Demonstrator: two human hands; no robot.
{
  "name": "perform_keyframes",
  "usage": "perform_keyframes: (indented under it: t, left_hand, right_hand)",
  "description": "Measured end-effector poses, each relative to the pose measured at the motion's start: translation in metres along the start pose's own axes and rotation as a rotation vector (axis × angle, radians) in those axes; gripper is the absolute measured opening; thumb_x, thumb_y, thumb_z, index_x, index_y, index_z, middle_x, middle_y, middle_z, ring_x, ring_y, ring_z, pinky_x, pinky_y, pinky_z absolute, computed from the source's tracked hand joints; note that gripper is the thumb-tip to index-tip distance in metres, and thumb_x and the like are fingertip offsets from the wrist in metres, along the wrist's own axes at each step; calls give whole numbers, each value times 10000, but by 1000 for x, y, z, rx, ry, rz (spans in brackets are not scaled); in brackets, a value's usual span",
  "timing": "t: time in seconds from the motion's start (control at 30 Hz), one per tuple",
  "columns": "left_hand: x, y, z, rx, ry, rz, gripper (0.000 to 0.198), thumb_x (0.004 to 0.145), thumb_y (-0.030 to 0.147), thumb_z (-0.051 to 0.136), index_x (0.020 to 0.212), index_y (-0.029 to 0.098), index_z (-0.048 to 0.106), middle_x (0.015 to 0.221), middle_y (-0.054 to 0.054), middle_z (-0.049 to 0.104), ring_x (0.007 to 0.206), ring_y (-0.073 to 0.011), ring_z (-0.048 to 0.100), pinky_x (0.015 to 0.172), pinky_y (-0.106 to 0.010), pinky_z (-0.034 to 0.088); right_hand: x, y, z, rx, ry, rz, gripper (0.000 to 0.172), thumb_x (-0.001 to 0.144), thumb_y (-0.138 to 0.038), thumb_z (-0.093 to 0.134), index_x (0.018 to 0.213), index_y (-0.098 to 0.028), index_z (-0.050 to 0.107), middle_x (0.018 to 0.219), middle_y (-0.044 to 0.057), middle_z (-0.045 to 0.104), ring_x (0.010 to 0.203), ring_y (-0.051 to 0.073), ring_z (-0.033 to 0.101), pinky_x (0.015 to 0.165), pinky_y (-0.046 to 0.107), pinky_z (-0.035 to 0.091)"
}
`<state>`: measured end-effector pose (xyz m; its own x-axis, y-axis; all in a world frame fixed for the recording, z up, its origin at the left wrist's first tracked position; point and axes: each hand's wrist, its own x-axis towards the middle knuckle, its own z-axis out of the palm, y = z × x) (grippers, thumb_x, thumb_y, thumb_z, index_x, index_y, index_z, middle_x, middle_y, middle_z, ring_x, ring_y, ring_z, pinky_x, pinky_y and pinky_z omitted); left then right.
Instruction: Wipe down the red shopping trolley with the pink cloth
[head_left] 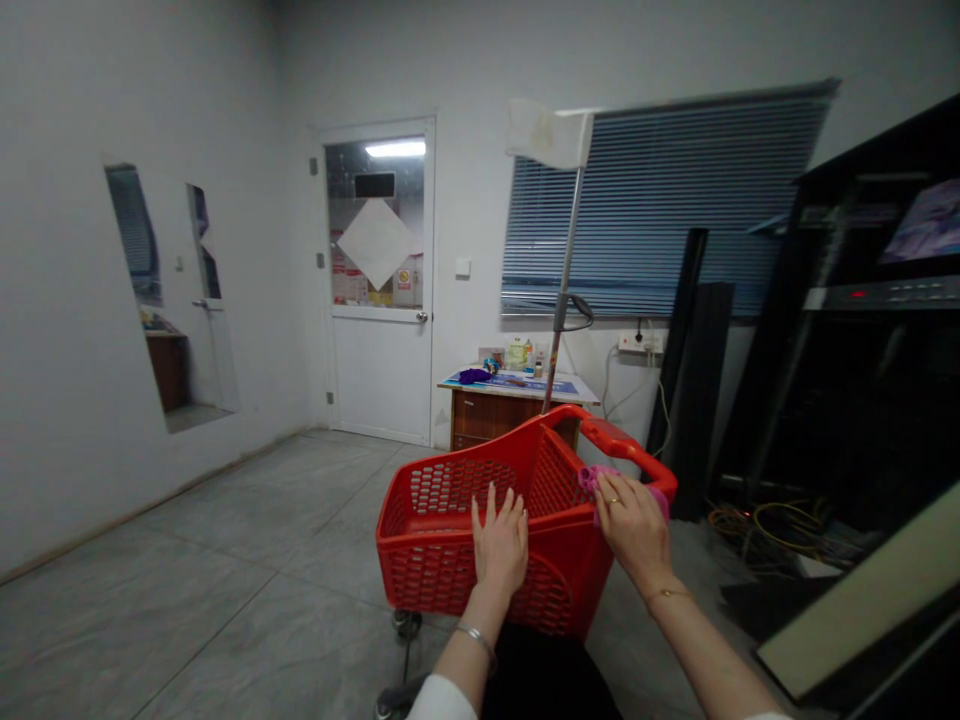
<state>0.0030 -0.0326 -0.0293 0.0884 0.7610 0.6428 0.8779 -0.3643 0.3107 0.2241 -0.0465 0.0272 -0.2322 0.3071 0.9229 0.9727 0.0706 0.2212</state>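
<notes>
A red plastic shopping cart [420, 575] with a perforated basket stands in front of me, its handle at the right. My left hand [501, 540] rests on the near rim of the basket, fingers spread and holding nothing. At the handle end, my right hand [634, 525] has its fingers closed on a pink cloth [592, 476], which lies against the cart's rim just below the handle. Part of the cloth is hidden under that hand. A pole with a white flag [551, 135] rises behind the cart.
Behind the cart is a small wooden cabinet [487, 415] with a purple cloth and small items on top. Cables [787, 525] lie on the floor at the right, near dark equipment and a pale panel [862, 600]. A white door [382, 380] stands at the back.
</notes>
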Motion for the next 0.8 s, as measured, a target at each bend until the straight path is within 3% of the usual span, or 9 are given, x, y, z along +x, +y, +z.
perform_keyframes:
  t: [0.1, 0.2, 0.33, 0.4, 0.47, 0.57, 0.63, 0.7, 0.8]
  left_hand:
    - [0, -2, -1, 8, -11, 19, 404, 1010, 331, 320, 1332, 310, 562, 1429, 18, 520, 1450, -239, 258, 1190, -567, 177]
    - [0, -4, 0, 12, -4, 34, 404, 1014, 328, 312, 1328, 311, 565, 1424, 18, 526, 1453, -231, 250, 1192, -564, 175]
    - [-1, -4, 2, -7, 11, 28, 398, 1018, 357, 314, 1317, 314, 574, 1412, 23, 538, 1450, -232, 258, 1190, -567, 181]
    - [-2, -3, 2, -5, 19, 21, 400, 1021, 360, 308, 1319, 315, 570, 1414, 25, 535, 1450, -231, 259, 1191, -569, 174]
    - [-2, -2, 1, -3, 19, 14, 402, 1022, 361, 303, 1322, 314, 566, 1422, 31, 526, 1453, -229, 250, 1194, -570, 162]
    - [-2, 0, -2, -9, 6, 9, 406, 1023, 368, 299, 1324, 311, 565, 1434, 38, 511, 1458, -230, 237, 1196, -568, 157]
    - [-2, 0, -3, -4, 0, 16, 410, 1023, 371, 296, 1328, 307, 563, 1434, 33, 513, 1457, -229, 239, 1198, -561, 161]
    - [-2, -1, -3, 10, -1, 26, 413, 1024, 369, 293, 1334, 304, 558, 1430, 22, 519, 1456, -226, 244, 1199, -555, 168]
    - [-2, -2, -3, 28, 0, 38, 415, 1023, 361, 292, 1343, 305, 550, 1428, 14, 523, 1456, -227, 243, 1197, -556, 175]
  right_hand:
    - [0, -3, -3, 31, -18, -72, 308, 923, -251, 475, 1146, -186, 677, 1085, 76, 704, 1058, 209, 577, 997, 363, 410]
    - [4, 28, -5, 52, -52, -80, 320, 923, -252, 457, 1145, -189, 679, 1105, 82, 696, 1046, 201, 576, 976, 351, 419]
    - [6, 58, -1, 28, -35, 36, 328, 909, -269, 468, 1137, -165, 680, 1087, 108, 693, 1017, 213, 580, 936, 370, 433]
    - [4, 47, 2, 0, 1, 76, 324, 901, -273, 485, 1134, -154, 677, 1083, 112, 692, 1009, 222, 580, 926, 376, 434]
    - [0, 20, 4, -15, 26, 77, 311, 897, -263, 499, 1125, -151, 679, 1089, 112, 691, 1021, 231, 574, 938, 383, 424]
    - [-7, -23, 4, 17, 3, 6, 280, 897, -241, 516, 1106, -161, 684, 1089, 93, 695, 1044, 227, 562, 981, 384, 400]
    - [-8, -38, 3, 58, -26, -34, 278, 904, -232, 511, 1116, -173, 680, 1095, 85, 695, 1062, 220, 555, 1002, 383, 388]
    - [-7, -37, 2, 91, -47, -64, 284, 911, -234, 503, 1132, -187, 675, 1105, 79, 693, 1067, 211, 551, 998, 374, 391]
    - [-1, -7, 0, 90, -51, -81, 281, 911, -244, 507, 1126, -191, 681, 1089, 73, 698, 1037, 204, 554, 962, 351, 410]
